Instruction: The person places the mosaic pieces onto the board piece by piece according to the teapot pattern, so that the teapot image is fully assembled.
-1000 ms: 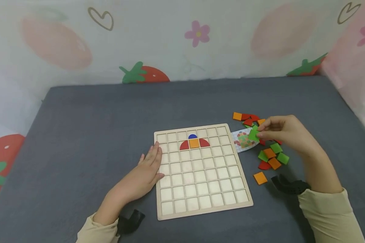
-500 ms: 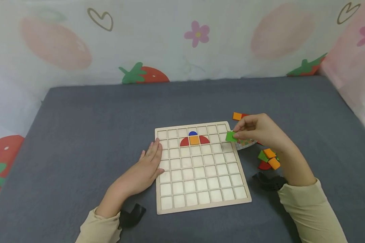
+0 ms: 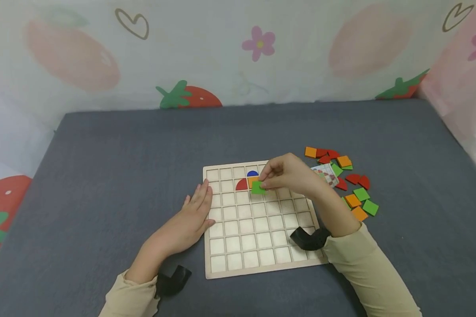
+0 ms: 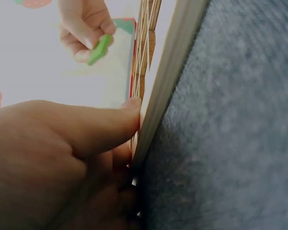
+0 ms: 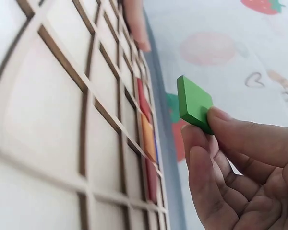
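Note:
Between thumb and fingers my right hand [image 3: 291,176] pinches a green square tile [image 5: 196,103], held above the wooden grid board [image 3: 238,229]. In the head view the tile overlaps the lower part of an orange square tile [image 3: 253,180]. A red quarter-round tile [image 3: 241,184] lies in the cell left of the orange one, and a blue half-round tile [image 3: 252,173] sits in the cell behind it. In the right wrist view another red tile [image 5: 150,179] shows in the board. My left hand [image 3: 188,222] rests along the board's left edge, fingers extended, thumb touching the rim.
Right of the board lie loose orange tiles [image 3: 352,201], green tiles [image 3: 370,207] and red tiles [image 3: 353,178]. A printed pattern card [image 3: 328,172] lies partly under my right hand. Grey cloth [image 3: 135,163] covers the table, with a patterned curtain [image 3: 293,66] behind.
My right hand has carried the green tile left, from the loose pile beside the board to above the orange tile. My left hand has stayed at the left edge.

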A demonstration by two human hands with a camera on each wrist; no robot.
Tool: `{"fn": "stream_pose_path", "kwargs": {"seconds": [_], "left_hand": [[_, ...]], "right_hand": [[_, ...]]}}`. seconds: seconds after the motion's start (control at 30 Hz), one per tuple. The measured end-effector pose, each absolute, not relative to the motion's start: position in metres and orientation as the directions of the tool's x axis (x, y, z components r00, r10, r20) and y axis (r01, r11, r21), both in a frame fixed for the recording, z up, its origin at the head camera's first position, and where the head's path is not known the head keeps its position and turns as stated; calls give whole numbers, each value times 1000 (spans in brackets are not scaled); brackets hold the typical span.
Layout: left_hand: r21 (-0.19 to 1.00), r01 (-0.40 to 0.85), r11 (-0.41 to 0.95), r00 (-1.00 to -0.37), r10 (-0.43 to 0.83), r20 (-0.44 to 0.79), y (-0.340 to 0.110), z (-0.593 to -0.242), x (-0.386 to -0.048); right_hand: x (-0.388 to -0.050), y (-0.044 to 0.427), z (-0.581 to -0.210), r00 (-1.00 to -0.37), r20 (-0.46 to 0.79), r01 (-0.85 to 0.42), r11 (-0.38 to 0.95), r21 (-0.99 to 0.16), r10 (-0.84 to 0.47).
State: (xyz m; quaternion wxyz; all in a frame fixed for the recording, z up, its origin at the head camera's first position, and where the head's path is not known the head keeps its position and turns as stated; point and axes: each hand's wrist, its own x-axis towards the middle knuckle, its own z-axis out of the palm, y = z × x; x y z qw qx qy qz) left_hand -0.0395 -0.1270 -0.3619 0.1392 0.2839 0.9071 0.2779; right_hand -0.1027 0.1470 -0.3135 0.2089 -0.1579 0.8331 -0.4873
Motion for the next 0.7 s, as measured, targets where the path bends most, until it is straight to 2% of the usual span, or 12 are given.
{"fn": "stream_pose_path", "kwargs": {"seconds": [0.2, 0.4, 0.7], "left_hand": [[596, 412, 689, -808, 579, -111, -128, -363, -40], [599, 439, 669, -793, 602, -92, -131, -364, -41], [620, 452, 641, -777, 624, -79, -136, -366, -42]], "right_hand": [[-108, 128, -321, -852, -196, -71, 479, -875, -485], [-109, 119, -329, -845, -205, -115, 542, -832, -495], [-106, 112, -333, -866, -203, -152, 626, -765, -458]]}}
